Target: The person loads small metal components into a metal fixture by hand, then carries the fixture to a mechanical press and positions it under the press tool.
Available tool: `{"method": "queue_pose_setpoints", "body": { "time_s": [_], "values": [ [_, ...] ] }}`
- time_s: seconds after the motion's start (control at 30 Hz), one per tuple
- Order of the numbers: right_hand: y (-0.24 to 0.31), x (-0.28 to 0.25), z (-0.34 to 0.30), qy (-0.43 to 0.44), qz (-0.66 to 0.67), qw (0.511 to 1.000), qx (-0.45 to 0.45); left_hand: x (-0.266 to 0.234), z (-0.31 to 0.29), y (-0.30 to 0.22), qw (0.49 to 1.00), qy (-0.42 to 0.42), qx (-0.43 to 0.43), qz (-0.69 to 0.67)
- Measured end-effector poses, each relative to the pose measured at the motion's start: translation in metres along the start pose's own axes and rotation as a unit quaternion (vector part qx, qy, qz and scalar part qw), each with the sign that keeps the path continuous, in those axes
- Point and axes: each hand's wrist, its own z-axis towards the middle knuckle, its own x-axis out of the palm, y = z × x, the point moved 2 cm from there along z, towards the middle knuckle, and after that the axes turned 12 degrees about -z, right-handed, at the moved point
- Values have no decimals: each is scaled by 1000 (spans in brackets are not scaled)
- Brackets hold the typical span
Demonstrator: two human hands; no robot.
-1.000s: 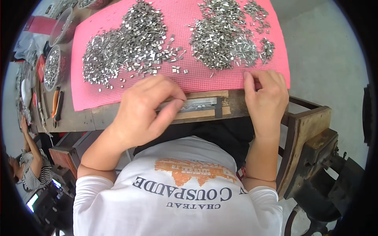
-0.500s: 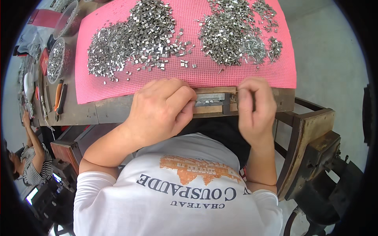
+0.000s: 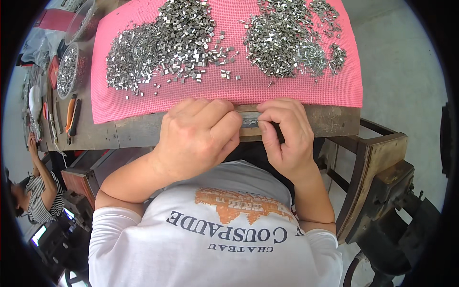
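Observation:
A long narrow fixture of wood and metal [image 3: 249, 122] lies along the table's near edge, with small shiny metal pieces in its slot. Over its left part my left hand [image 3: 198, 136] is closed, fingers curled; whatever lies under them is hidden. My right hand [image 3: 288, 136] rests at the right part, thumb and forefinger brought together in a pinch at the slot. Anything between those fingertips is too small to make out. Only a short stretch of the fixture shows between the two hands.
Beyond the hands, a pink mesh mat [image 3: 229, 93] carries heaps of small metal pieces [image 3: 186, 38] and a mixed heap with thin pins [image 3: 282, 43]. At left are a tub of metal bits [image 3: 70, 71] and orange-handled pliers [image 3: 72, 117]. Another person [image 3: 43, 196] sits far left.
My right hand has moved left, closer to my left hand, and now covers the dark block at the fixture's right part. The left hand stays nearly in place.

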Motion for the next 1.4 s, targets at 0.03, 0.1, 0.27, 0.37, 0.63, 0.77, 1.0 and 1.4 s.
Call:
{"method": "queue_pose_setpoints", "body": {
  "time_s": [0.03, 0.1, 0.27, 0.37, 0.63, 0.77, 1.0, 1.4],
  "values": [
    [0, 0, 0, 4, -1, 1000, -1, 2, 0, 0, 1000, 0, 0, 0],
    [0, 1, 1, 8, -2, 1000, -1, 7, -3, 0, 998, -29, 19, 47],
    [0, 2, 1, 8, -20, 1000, -13, 9, -6, -2, 997, -46, 19, 55],
    [2, 0, 3, 0, -81, 995, -57, 10, -6, -4, 997, -47, 16, 59],
    [7, -2, 2, 24, -124, 986, -109, 9, -9, -1, 997, -50, 28, 49],
    [3, -1, 0, -2, -129, 983, -129, 4, -9, 6, 995, -66, -13, -76],
    [-7, -20, 5, -13, -95, 991, -94, 4, -10, 13, 978, -83, -91, -166],
    [-18, -20, -1, -62, -110, 988, -88, 4, -8, 4, 997, -75, -6, -25]
  ]
}}
